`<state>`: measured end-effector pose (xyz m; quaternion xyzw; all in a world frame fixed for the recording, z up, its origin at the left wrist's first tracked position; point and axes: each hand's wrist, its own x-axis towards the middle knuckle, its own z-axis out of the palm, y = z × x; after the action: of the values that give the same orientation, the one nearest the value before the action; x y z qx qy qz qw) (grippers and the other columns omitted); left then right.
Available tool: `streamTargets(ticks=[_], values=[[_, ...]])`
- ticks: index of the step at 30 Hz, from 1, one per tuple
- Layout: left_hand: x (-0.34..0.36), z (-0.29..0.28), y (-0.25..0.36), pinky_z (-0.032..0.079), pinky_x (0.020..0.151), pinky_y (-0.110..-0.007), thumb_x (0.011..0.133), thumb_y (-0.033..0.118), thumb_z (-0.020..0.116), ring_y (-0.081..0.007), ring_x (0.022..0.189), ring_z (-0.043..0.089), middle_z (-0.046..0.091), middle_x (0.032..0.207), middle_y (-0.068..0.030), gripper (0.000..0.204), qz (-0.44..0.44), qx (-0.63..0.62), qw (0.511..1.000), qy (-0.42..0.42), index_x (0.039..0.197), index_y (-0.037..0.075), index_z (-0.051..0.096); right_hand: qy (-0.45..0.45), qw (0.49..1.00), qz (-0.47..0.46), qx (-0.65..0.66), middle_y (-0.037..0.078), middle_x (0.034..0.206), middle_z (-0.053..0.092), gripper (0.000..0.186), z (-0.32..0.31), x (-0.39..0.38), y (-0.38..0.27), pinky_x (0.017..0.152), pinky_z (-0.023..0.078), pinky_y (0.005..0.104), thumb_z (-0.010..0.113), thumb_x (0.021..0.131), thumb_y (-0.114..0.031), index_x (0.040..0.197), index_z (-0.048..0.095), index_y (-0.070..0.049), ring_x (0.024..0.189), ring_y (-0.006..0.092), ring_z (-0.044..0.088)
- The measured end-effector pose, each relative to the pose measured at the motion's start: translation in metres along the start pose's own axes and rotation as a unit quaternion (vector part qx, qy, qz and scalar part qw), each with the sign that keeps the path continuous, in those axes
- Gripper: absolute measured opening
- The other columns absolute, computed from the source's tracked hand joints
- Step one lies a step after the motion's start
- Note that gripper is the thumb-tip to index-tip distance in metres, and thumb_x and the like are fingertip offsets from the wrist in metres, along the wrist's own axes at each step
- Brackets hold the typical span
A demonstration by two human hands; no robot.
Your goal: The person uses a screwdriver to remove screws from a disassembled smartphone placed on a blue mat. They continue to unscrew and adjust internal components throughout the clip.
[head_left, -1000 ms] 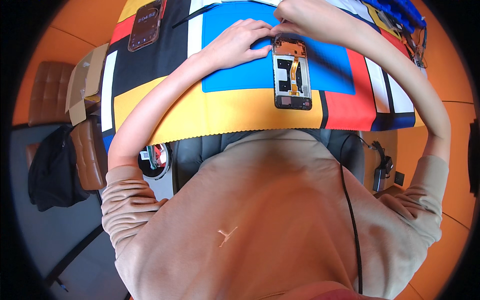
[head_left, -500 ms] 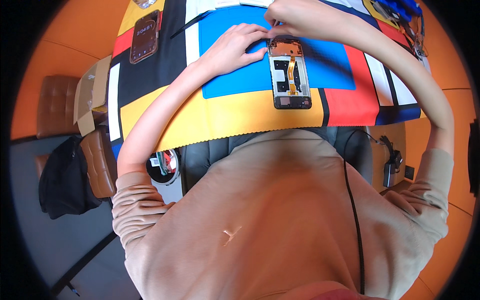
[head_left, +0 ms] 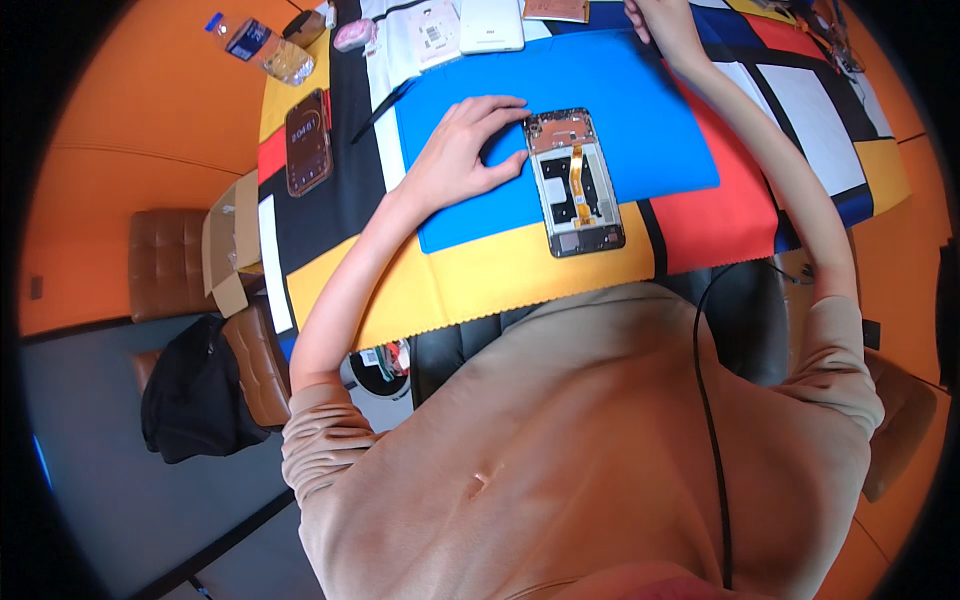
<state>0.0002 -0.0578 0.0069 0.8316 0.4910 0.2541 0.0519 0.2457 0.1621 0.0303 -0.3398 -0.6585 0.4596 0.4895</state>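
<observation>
An opened smartphone (head_left: 575, 185), its back off and a gold ribbon cable showing, lies on a blue mat (head_left: 460, 225) with its lower end over the yellow cloth. At its upper left side is my left hand (head_left: 455, 155), fingers spread, with thumb and forefinger tips against or very near the phone's edge. Away to the far right, at the picture's top edge, my right hand (head_left: 660, 22) is partly cut off. Its visible fingers are curled together; whatever they may hold is hidden.
Left of the mat lie black tweezers (head_left: 385, 108) and a lit phone (head_left: 309, 143). A water bottle (head_left: 262, 48) stands at the far left corner. Along the back are a white device (head_left: 491, 28) and a pink item (head_left: 355, 36). White sheets (head_left: 812, 130) lie at the right.
My right hand has left the phone's top end and moved away to the right. My left hand stays by the phone. The view has shifted, showing more of the table's far side.
</observation>
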Motion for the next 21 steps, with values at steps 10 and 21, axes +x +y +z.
streamTargets(ticks=[10,21], values=[[0.03,-0.021,0.033,0.04,0.109,-0.044,0.085,0.051,0.077,-0.0319,0.127,0.051,0.054,0.141,-0.0159,0.08,-0.085,0.025,0.989,-0.121,0.148,0.008,0.051,0.043,0.998,0.018,0.039,-0.004,0.062,0.052,0.044,-0.021,0.014,0.082,0.046,0.029,0.0194,0.068,0.099,-0.045,0.081,0.065,-0.005,0.048,0.0014,0.042],[0.061,-0.011,0.025,0.058,0.092,-0.04,0.077,0.028,0.083,-0.0278,0.101,0.07,0.071,0.112,-0.0141,0.08,-0.111,-0.009,0.991,-0.07,0.147,0.008,0.049,0.078,0.994,-0.072,0.029,0.005,0.081,0.066,0.021,-0.003,-0.01,0.037,0.052,0.043,0.0219,0.067,0.101,-0.022,0.103,0.065,-0.001,0.056,0.0063,0.056]])
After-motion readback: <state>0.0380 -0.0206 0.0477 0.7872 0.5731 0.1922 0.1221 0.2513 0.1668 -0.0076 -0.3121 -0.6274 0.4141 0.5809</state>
